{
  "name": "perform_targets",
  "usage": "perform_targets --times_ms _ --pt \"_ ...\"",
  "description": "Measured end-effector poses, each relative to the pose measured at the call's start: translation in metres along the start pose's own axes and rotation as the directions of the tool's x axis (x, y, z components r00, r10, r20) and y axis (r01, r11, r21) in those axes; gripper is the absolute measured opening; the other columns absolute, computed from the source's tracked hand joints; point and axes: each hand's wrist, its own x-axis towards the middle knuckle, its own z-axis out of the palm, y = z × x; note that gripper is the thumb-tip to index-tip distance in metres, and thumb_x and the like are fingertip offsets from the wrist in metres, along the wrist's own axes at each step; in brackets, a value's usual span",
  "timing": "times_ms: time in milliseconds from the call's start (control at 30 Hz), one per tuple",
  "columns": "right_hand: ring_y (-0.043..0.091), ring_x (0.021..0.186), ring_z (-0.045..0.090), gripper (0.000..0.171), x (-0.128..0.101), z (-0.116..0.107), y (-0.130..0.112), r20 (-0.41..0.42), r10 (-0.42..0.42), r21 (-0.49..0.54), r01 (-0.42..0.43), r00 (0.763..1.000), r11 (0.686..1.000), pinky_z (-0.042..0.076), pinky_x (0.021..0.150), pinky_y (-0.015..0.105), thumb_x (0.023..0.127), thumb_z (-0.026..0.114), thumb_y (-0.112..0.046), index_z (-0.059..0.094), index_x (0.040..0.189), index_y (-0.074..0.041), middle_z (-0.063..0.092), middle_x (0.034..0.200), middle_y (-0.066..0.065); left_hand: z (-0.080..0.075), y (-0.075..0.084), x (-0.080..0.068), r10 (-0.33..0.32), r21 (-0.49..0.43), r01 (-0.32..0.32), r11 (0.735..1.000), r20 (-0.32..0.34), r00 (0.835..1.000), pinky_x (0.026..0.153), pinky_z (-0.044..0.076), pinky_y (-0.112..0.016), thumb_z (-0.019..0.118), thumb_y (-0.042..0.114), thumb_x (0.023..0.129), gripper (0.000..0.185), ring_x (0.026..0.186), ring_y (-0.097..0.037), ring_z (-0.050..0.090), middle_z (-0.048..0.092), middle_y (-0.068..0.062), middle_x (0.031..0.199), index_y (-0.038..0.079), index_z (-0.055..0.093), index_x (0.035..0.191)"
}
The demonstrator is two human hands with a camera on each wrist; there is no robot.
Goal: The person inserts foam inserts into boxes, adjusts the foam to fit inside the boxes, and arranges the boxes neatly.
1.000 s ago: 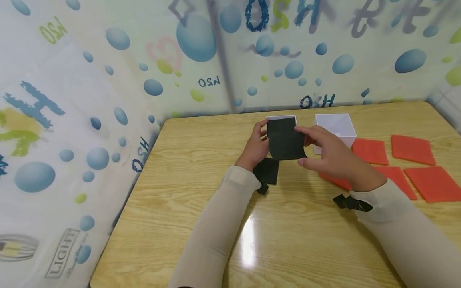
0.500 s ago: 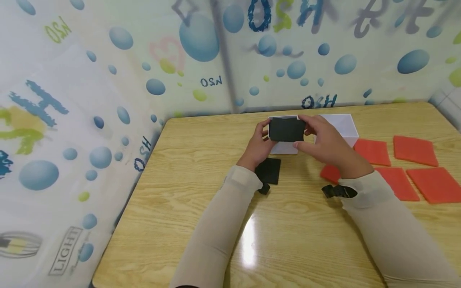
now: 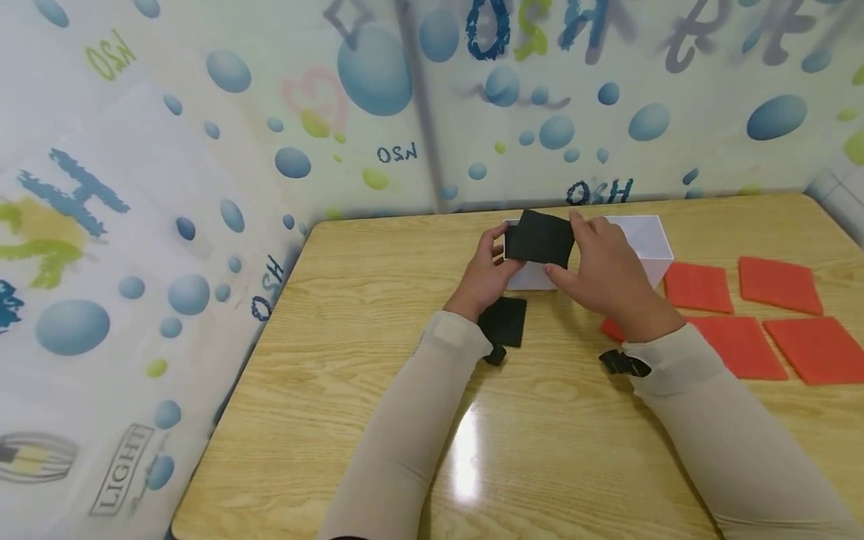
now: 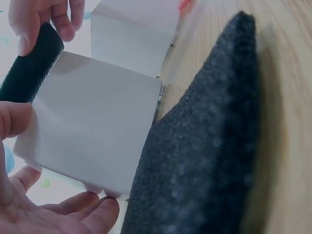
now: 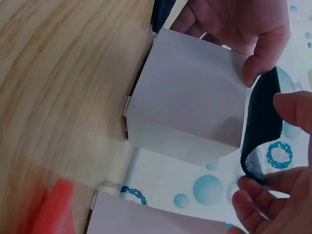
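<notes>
1. The left hand [image 3: 484, 271] and right hand [image 3: 603, 266] together pinch a bent square black foam sheet [image 3: 539, 238] by its side edges, over the top of a white square plastic box [image 3: 529, 276].
2. The sheet and hands hide most of that box; its inside cannot be seen.
3. A second white plastic box [image 3: 650, 241] just beside it is partly covered by the right hand.
4. A second black foam square [image 3: 505, 321] lies on the wooden table [image 3: 378, 300], partly hidden by the left wrist.
5. Flat orange foam squares [image 3: 779, 284] lie to the right; one is mostly hidden by the right wrist.

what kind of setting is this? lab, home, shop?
Likely a makeshift tabletop recording booth, not a shop: a wooden table walled by bubble-print plastic sheeting, with white boxes and sorted red foam squares laid out.
</notes>
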Motion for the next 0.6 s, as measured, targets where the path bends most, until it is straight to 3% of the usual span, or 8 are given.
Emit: perform_targets --times_ms 200,600 --pt "0.054 0.13 0.043 0.098 0.0014 0.0043 -0.0005 -0.006 0.013 -0.04 -0.014 1.0 0.999 0.043 0.109 0.065 0.096 0.072 -0.042 0.021 0.165 0.004 0.044 0.145 0.037 0.0008 -0.0009 0.0001 -0.007 -0.009 0.007 1.0 -0.003 1.0 0.12 0.042 -0.047 0.069 0.037 0.101 0.072 0.15 -0.03 0.046 0.042 -0.012 0.165 0.038 0.034 0.163" --pt "0.053 0.133 0.046 0.068 0.0007 0.0106 0.0008 -0.039 -0.014 -0.015 0.013 0.999 1.0 0.038 0.114 0.067 0.102 0.064 -0.032 0.044 0.155 0.003 0.052 0.145 0.034 0.0016 -0.0009 0.0007 -0.021 -0.018 0.021 1.0 0.001 1.0 0.117 0.045 -0.049 0.068 0.031 0.101 0.072 0.149 -0.034 0.046 0.042 -0.014 0.164 0.039 0.033 0.163"
